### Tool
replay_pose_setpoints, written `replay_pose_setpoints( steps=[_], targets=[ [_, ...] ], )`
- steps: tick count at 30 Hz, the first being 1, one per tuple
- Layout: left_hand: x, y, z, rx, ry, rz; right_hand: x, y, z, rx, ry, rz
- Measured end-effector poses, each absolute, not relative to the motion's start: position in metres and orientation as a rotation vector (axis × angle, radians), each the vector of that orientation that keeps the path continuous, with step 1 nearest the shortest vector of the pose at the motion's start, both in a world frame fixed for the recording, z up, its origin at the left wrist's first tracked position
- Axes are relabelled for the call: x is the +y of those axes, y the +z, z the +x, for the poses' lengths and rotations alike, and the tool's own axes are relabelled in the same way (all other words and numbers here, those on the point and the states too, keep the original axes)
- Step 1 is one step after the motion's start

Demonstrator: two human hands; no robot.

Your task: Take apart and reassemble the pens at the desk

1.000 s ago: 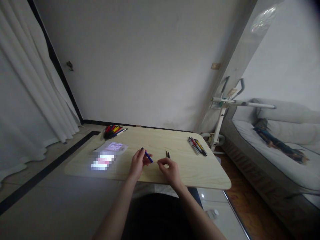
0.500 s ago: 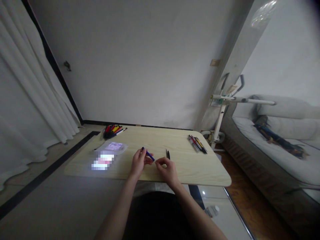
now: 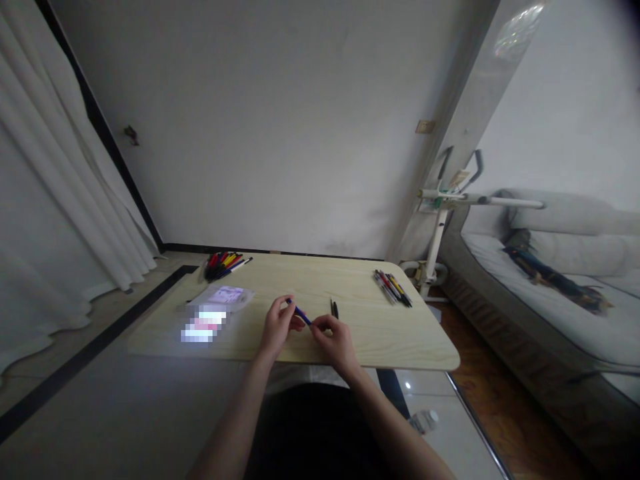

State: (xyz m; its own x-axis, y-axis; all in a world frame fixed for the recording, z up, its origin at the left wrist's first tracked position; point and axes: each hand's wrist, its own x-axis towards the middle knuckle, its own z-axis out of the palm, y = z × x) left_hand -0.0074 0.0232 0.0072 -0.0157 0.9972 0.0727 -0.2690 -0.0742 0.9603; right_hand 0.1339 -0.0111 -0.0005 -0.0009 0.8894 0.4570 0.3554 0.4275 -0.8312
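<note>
My left hand (image 3: 279, 325) holds a blue pen (image 3: 299, 312) between thumb and fingers, tilted down toward the right. At the pen's lower right end, the thumb and forefinger of my right hand (image 3: 331, 339) are pinched together. Any small part inside that pinch is too small to make out. Just beyond my right hand lie a black pen piece (image 3: 335, 310) and a thinner dark piece beside it. The wooden-topped table (image 3: 400, 340) is under both hands.
At the table's back left is a pile of coloured pens (image 3: 223, 265). Nearer lie a clear plastic bag (image 3: 231, 295) and a bright blurred-out rectangle (image 3: 205, 325). Several pens (image 3: 393, 288) lie at the right. An exercise machine (image 3: 436, 240) and a sofa (image 3: 550, 267) stand beyond.
My right fingertips have come up to the lower end of the blue pen, closing a small gap. The view has shifted slightly; the left hand keeps its hold.
</note>
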Motion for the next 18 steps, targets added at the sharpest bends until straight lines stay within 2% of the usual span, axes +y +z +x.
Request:
replay_pose_setpoints(
  steps=[18],
  targets=[
    [0.0259, 0.0009, -0.0096, 1.000, 1.393, 1.130, -0.0114, 0.0015, 0.1357, -1.512, 0.708, -1.056]
  ],
)
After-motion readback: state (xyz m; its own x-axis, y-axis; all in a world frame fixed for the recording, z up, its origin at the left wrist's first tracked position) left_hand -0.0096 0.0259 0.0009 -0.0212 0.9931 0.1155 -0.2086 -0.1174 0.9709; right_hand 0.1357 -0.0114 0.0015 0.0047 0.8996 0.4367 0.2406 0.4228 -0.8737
